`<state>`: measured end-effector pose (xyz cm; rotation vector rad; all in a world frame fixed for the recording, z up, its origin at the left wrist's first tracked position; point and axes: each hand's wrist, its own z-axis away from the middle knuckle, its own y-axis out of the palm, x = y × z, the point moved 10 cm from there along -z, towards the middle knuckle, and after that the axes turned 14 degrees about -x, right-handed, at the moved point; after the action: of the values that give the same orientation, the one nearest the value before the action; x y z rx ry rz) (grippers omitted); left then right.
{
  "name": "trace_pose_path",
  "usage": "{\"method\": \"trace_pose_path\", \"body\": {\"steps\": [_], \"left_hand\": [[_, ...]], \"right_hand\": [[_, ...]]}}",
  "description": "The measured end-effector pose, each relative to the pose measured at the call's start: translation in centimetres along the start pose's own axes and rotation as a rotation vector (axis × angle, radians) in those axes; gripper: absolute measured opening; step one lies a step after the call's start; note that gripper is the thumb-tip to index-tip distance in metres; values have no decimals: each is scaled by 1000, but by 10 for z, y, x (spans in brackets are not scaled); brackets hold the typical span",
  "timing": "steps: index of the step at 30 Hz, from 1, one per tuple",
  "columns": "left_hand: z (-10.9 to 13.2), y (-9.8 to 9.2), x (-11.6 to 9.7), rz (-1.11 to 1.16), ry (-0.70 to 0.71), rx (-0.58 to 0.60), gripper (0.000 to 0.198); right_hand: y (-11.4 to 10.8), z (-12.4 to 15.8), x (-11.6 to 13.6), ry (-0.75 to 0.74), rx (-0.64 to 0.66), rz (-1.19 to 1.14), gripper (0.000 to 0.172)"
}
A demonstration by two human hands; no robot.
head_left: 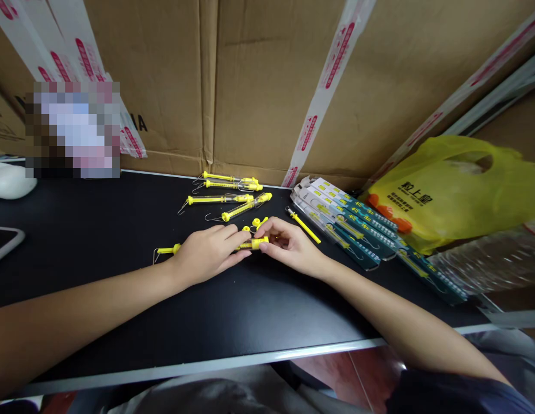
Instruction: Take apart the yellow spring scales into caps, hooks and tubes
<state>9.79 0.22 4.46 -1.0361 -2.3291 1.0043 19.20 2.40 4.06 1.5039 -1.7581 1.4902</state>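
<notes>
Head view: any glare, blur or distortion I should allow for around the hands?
Head view: soft pale glare on the black tabletop in front of the hands; head view: the yellow tube between left hand and right hand is small and partly covered, fine detail unclear; head view: wide-angle stretch toward the edges, pixelated block upper left.

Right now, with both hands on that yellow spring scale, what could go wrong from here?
1. The small yellow part lies loose close to the right hand, which might knock it away.
2. If the left hand loosened, the spring scale could slip onto the table.
3. The yellow rod lies loose near the packages and might get nudged among them.
</notes>
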Motion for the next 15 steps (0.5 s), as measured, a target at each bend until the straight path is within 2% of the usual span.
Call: {"method": "trace_pose_path", "body": {"steps": [8,15], "left_hand": [[1,-1,3,38,-37,-19,28],[1,-2,5,77,-57,-27,27]], "right_hand": [[-7,-2,-4,77,-54,-145,20],[-26,-6,-3,48,-221,-123,16]]}}
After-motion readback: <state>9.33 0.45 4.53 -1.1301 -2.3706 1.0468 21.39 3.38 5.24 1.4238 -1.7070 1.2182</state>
